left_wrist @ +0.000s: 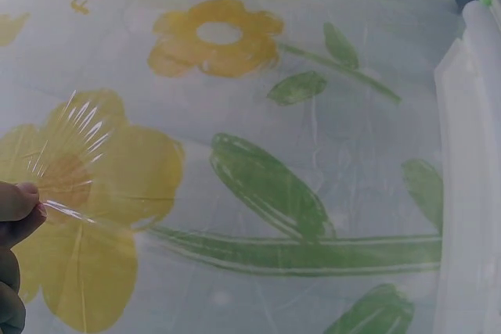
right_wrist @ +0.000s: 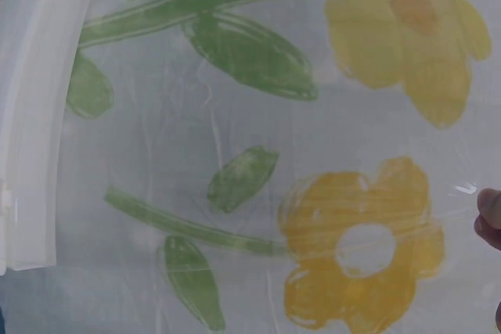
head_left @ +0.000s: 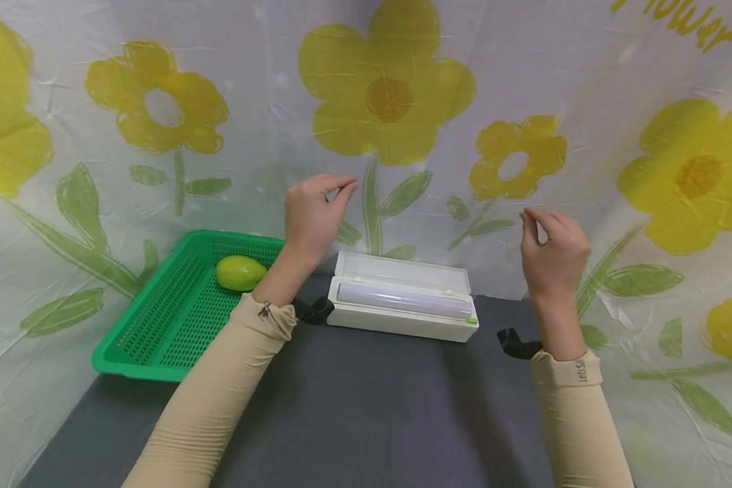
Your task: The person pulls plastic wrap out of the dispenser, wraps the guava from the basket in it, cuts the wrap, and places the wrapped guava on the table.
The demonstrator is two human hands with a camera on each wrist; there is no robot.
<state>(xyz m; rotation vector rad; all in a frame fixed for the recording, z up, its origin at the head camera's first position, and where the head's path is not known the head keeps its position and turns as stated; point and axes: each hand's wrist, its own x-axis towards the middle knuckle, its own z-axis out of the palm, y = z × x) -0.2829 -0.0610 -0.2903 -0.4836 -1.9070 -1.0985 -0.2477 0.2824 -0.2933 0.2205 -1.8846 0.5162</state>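
A white cling film box [head_left: 396, 327] stands on the dark table with its lid up, and a roll of film [head_left: 405, 300] lies inside. Raised above the box's left end, my left hand [head_left: 314, 213] pinches clear cling film [left_wrist: 86, 127] between thumb and fingertips; creases fan out from the pinch in the left wrist view. My right hand [head_left: 555, 254] is raised to the right of the box and pinches the film too, with small glints beside its fingertips [right_wrist: 489, 213]. The sheet between the hands is nearly invisible in the head view.
At the left is a green plastic basket [head_left: 143, 373] with a yellow-green fruit [head_left: 240, 273] in it, partly behind my left forearm. A flower-printed curtain [head_left: 256, 122] hangs behind the dark table [head_left: 366, 407]. A green slider [head_left: 472, 320] sits at the box's right end.
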